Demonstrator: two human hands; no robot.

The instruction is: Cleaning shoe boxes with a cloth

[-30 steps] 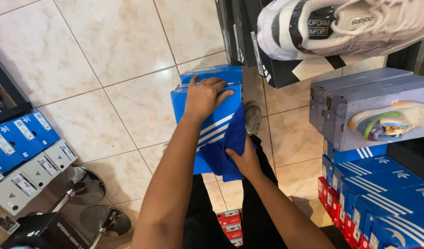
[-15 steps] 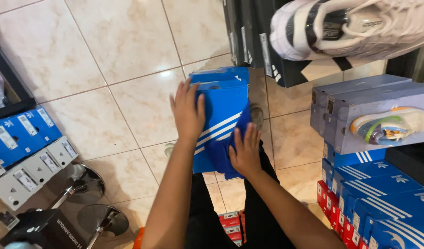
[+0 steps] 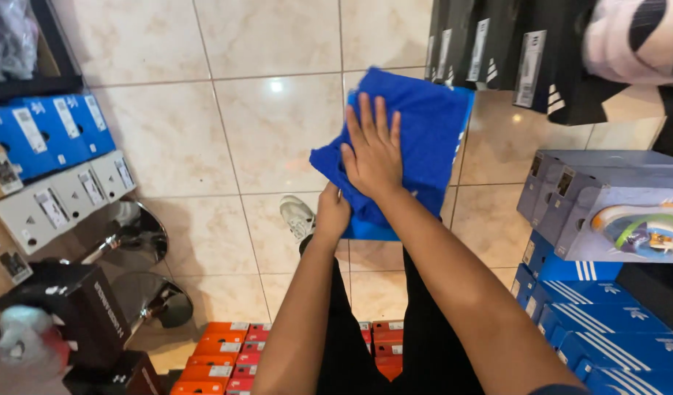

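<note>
I hold a blue shoe box [image 3: 365, 228] over the tiled floor, and a blue cloth [image 3: 424, 124] is draped across its top. My right hand [image 3: 373, 150] lies flat on the cloth with the fingers spread, pressing it against the box. My left hand [image 3: 333, 213] grips the box's near lower edge from below, fingers curled under it. Most of the box is hidden by the cloth and my hands.
Stacked blue shoe boxes [image 3: 600, 322] and lavender boxes [image 3: 607, 205] stand at the right, black boxes [image 3: 497, 51] at the top. Blue and white boxes [image 3: 58, 168] line the left, by a chrome stool base [image 3: 142, 234]. Orange boxes [image 3: 226, 355] lie at my feet, near my white shoe [image 3: 296, 216].
My right hand has brought the cloth from the box's lower edge up onto its top. My left hand has left the top and now grips the box from below.
</note>
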